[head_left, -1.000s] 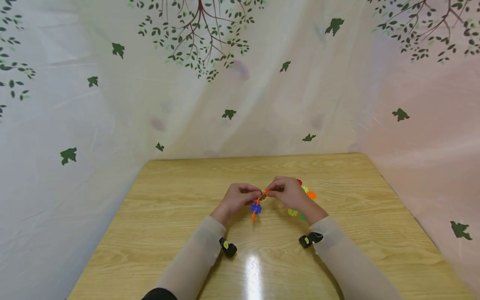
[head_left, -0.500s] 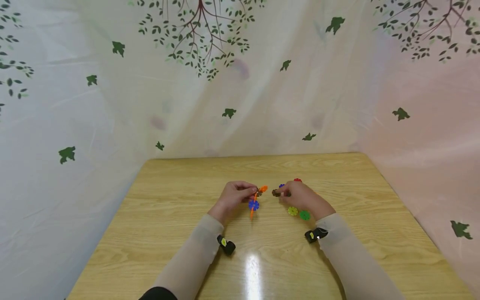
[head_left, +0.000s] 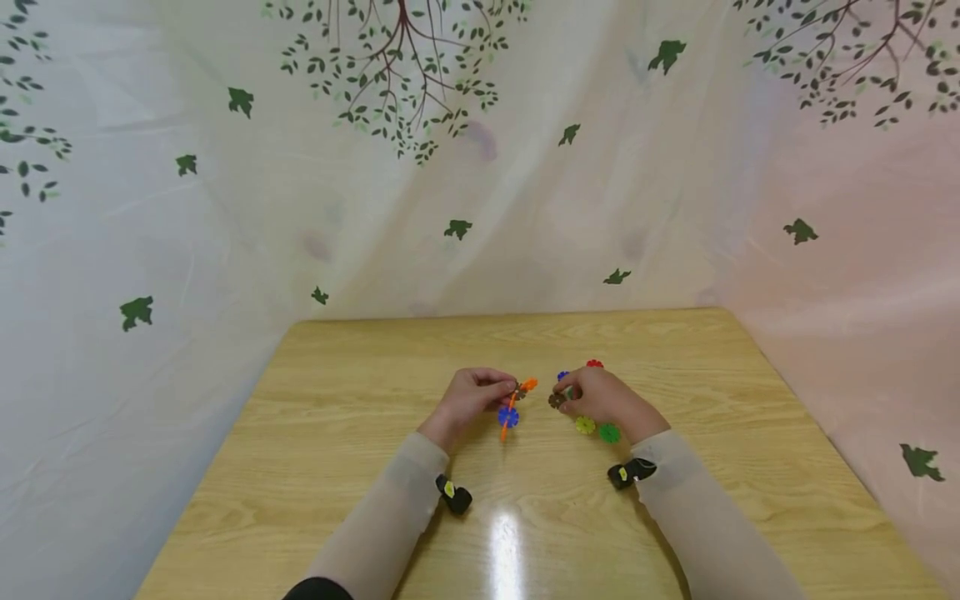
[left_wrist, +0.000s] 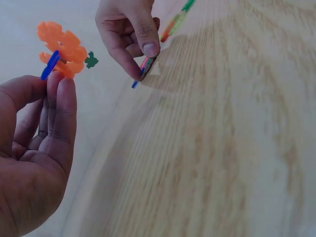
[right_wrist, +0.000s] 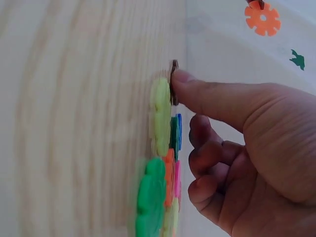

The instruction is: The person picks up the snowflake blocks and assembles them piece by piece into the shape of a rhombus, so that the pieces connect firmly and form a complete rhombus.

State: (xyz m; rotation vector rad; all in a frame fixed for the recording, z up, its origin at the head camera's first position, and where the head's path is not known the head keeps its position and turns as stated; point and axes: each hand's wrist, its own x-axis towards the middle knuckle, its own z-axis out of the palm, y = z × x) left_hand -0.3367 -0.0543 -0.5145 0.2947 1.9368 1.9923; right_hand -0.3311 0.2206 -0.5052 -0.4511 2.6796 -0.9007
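Note:
My left hand (head_left: 472,400) pinches a chain of joined flower-shaped plastic discs (head_left: 508,417) between thumb and fingertips. Orange, blue and brown discs show in it, held up off the table. The left wrist view shows notched orange discs (left_wrist: 61,42) and a blue disc (left_wrist: 50,65) at the fingertips. To the right, my right hand (head_left: 603,396) has its thumb and index finger on a loose brown disc (head_left: 556,401) low over the table. In the right wrist view the thumb lies against this brown disc (right_wrist: 175,66), while the other fingers curl inward.
Loose discs lie around the right hand: yellow (head_left: 585,425), green (head_left: 609,432), red (head_left: 595,363) and blue (head_left: 562,376). Others are partly hidden beneath the hand. A cloth printed with leaves (head_left: 457,228) hangs behind the wooden table (head_left: 375,358).
My right hand has let go of the joined discs and moved right to the loose brown disc, which has shifted slightly nearer. The left hand still holds the chain in nearly the same place.

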